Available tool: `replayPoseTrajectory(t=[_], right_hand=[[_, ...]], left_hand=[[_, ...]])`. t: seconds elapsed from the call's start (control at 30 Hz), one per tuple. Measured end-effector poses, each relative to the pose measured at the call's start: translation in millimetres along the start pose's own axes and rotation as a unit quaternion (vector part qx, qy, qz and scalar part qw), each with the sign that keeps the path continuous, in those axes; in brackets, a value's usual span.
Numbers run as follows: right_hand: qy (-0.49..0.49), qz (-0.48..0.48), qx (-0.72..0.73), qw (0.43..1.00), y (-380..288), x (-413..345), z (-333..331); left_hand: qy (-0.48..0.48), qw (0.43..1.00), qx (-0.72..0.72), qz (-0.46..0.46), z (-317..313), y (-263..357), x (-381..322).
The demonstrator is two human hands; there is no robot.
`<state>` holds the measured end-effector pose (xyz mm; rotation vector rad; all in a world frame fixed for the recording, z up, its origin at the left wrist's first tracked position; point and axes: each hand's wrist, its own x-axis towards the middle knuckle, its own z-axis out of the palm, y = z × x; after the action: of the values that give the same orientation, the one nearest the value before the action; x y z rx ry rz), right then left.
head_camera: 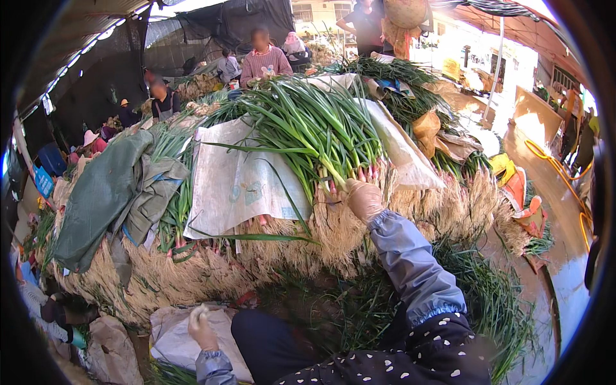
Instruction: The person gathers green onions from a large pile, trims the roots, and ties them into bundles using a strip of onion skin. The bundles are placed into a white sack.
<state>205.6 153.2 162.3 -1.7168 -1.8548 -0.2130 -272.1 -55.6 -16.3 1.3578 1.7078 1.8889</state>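
A long heap of green onions (308, 110) lies in front of me, leaves pointing away and pale roots hanging over the near side. Gloved in a thin translucent glove, my right hand (364, 199) closes on the white stem end of a green onion (332, 168) at the heap's near edge. Below it hangs a thick mass of roots (337, 236). My left hand (202, 329), also gloved, is raised beside my knee with its fingers bent, above a white woven sack (173, 322); whether it holds anything small cannot be told. A white sheet (250, 178) partly covers the onions.
A green tarpaulin (103, 202) drapes the heap's left part. Loose green leaves (481, 288) litter the ground around my legs. Several people sit or stand beyond the heap, one in a pink sweater (264, 65). A yellow hose (563, 168) runs along the floor at right.
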Motion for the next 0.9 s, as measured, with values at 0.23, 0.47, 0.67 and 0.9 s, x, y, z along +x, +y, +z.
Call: replayPoseTrajectory(t=[0.23,0.47,0.67,0.9], right_hand=[[-0.031,-0.017,0.268,0.963,-50.4,-140.7,-13.3],[-0.209,0.071,0.691,0.689,-8.3,-175.6,35.0],[-0.031,0.065,0.43,0.9,-46.7,-75.1,60.8],[-0.44,-0.081,-0.065,0.892,-37.5,-176.8,75.6]], left_hand=[[-0.525,0.795,-0.256,-0.164,249.1,193.0,17.7],[-0.455,0.813,-0.283,-0.227,285.3,142.8,-38.2],[-0.362,0.901,-0.215,-0.108,289.7,151.5,-49.1],[-0.401,0.864,-0.249,-0.177,255.3,162.8,-18.0]])
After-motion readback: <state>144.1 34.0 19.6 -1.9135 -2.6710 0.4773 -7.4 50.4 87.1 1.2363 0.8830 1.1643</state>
